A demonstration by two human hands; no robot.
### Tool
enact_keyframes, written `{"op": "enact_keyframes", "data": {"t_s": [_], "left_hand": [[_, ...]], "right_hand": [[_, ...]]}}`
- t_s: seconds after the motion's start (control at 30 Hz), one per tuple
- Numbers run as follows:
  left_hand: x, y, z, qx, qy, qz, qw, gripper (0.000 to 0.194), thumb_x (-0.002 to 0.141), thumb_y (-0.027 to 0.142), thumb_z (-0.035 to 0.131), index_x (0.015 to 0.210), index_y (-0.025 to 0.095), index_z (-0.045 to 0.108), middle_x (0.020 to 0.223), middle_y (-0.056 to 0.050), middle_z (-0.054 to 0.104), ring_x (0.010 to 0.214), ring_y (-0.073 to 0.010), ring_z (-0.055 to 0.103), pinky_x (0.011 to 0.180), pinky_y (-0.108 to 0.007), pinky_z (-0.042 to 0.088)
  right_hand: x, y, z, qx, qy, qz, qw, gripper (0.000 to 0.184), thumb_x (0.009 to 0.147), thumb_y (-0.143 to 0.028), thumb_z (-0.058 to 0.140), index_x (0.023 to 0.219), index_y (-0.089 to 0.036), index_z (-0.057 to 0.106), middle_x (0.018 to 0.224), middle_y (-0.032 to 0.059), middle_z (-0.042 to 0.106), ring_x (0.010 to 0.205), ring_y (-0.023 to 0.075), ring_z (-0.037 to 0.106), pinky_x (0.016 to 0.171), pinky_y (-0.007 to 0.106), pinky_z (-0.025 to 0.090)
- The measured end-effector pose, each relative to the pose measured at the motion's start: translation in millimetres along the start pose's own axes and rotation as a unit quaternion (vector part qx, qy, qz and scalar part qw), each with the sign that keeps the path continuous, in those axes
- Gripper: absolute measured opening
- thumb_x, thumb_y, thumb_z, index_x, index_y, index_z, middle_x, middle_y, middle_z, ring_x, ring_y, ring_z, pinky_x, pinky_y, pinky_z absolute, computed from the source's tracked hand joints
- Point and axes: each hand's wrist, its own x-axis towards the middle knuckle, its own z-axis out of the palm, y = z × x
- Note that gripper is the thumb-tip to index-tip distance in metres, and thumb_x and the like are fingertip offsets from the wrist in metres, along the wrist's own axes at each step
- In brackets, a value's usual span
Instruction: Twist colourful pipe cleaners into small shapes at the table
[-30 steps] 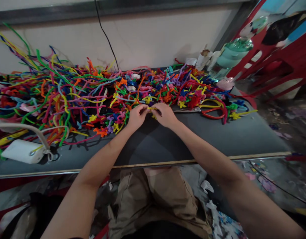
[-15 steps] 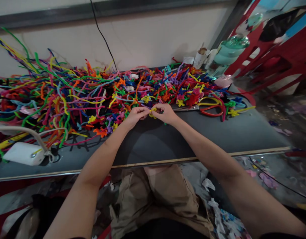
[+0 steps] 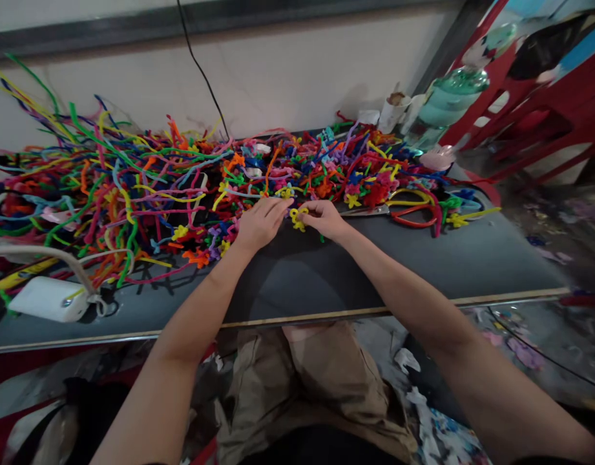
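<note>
A small yellow pipe-cleaner flower (image 3: 298, 218) with looped petals is pinched between the thumb and fingers of my right hand (image 3: 325, 219), just above the dark tabletop. My left hand (image 3: 263, 223) is beside it on the left, apart from the flower. Its fingers are stretched out over the front edge of a heap of coloured pipe cleaners (image 3: 156, 177), and it seems to hold nothing; the fingers' undersides are hidden. Scissors (image 3: 413, 210) with red and yellow handles lie right of my right hand, their blades pointing towards it.
On the left, a white box-shaped device (image 3: 52, 299) with a bent stem stands near the front edge of the dark table (image 3: 471, 265). A white cup (image 3: 393, 113) and a greenish clear container (image 3: 445, 106) stand at the back right. Scraps litter the floor.
My left hand has let go of the yellow flower and moved slightly left, its fingers straightening out. My right hand keeps the flower, which now shows more fully.
</note>
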Motion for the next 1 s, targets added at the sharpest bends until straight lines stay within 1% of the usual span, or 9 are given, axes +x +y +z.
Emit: {"op": "enact_keyframes", "data": {"t_s": [0.1,0.2,0.3,0.47,0.67,0.77,0.87,0.93,1.0], "left_hand": [[-3,-6,-6.9,0.108,-0.023,0.128,0.986,0.028,0.097,0.023,0.046,0.116,0.021,0.066,0.104,-0.008,0.072,0.104,-0.0178,0.065,0.092,-0.031,0.052],[-4,-8,-10.9,0.140,-0.033,0.194,0.970,0.027,0.097,0.018,0.045,0.116,0.021,0.065,0.103,-0.007,0.073,0.105,-0.0169,0.066,0.090,-0.029,0.053],[-4,-6,-15.1,0.141,-0.053,0.222,0.963,0.028,0.097,0.016,0.044,0.117,0.020,0.064,0.105,-0.007,0.073,0.107,-0.0161,0.066,0.091,-0.028,0.053],[-1,-5,-19.0,0.148,-0.081,0.254,0.952,0.028,0.097,0.015,0.044,0.118,0.021,0.062,0.106,-0.007,0.073,0.106,-0.0160,0.066,0.086,-0.027,0.053],[0,-2,-14.3,0.133,-0.118,0.243,0.953,0.023,0.097,0.017,0.043,0.103,0.022,0.065,0.100,-0.006,0.071,0.101,-0.0149,0.064,0.078,-0.026,0.051],[2,7,-7.8,0.109,-0.112,0.183,0.971,0.021,0.094,0.022,0.046,0.090,0.018,0.066,0.086,-0.007,0.070,0.088,-0.0163,0.064,0.072,-0.026,0.049],[3,13,4.4,0.017,-0.082,0.028,0.996,0.024,0.089,0.026,0.051,0.073,0.015,0.065,0.071,-0.006,0.066,0.073,-0.0163,0.061,0.066,-0.028,0.047],[3,14,13.2,-0.084,-0.078,-0.107,0.988,0.026,0.086,0.026,0.051,0.066,0.015,0.064,0.063,-0.003,0.063,0.062,-0.0138,0.058,0.061,-0.026,0.045],[3,12,18.2,-0.164,-0.100,-0.206,0.960,0.030,0.087,0.028,0.048,0.066,0.015,0.064,0.057,-0.001,0.060,0.054,-0.0120,0.054,0.056,-0.024,0.044]], "right_hand": [[0,-1,-1,-0.003,-0.008,0.015,1.000,0.029,0.070,-0.043,0.069,0.070,-0.014,0.064,0.055,-0.0022,0.052,0.050,0.0062,0.040,0.047,0.021,0.031],[-2,-6,-3,-0.012,-0.058,0.036,0.998,0.024,0.068,-0.037,0.068,0.068,-0.014,0.064,0.057,-0.0014,0.054,0.052,0.0067,0.042,0.049,0.022,0.032],[-2,-10,-6,-0.022,-0.099,0.040,0.994,0.022,0.068,-0.036,0.066,0.065,-0.014,0.063,0.058,-0.0014,0.054,0.054,0.0073,0.043,0.052,0.022,0.033],[-1,-15,-12,-0.023,-0.138,0.043,0.989,0.025,0.069,-0.039,0.066,0.067,-0.014,0.063,0.059,-0.0019,0.054,0.057,0.0077,0.043,0.054,0.023,0.034],[-4,-20,-17,-0.081,-0.198,0.028,0.977,0.023,0.069,-0.036,0.064,0.067,-0.013,0.063,0.057,-0.0036,0.049,0.055,0.0064,0.039,0.052,0.022,0.029],[-5,-23,-17,-0.159,-0.149,-0.009,0.976,0.020,0.070,-0.033,0.062,0.062,-0.014,0.060,0.052,-0.0057,0.041,0.051,0.0058,0.032,0.051,0.023,0.026],[-7,-26,-13,-0.262,-0.054,-0.070,0.961,0.014,0.067,-0.027,0.062,0.060,-0.016,0.059,0.050,-0.0051,0.043,0.051,0.0070,0.035,0.057,0.025,0.032],[-7,-27,-8,-0.315,-0.005,-0.106,0.943,0.009,0.064,-0.023,0.063,0.059,-0.017,0.060,0.051,-0.0038,0.048,0.053,0.0083,0.039,0.065,0.027,0.036],[-7,-26,-5,-0.324,0.018,-0.105,0.940,0.008,0.065,-0.023,0.063,0.059,-0.016,0.061,0.052,-0.0028,0.051,0.054,0.0086,0.040,0.066,0.028,0.036]]}}
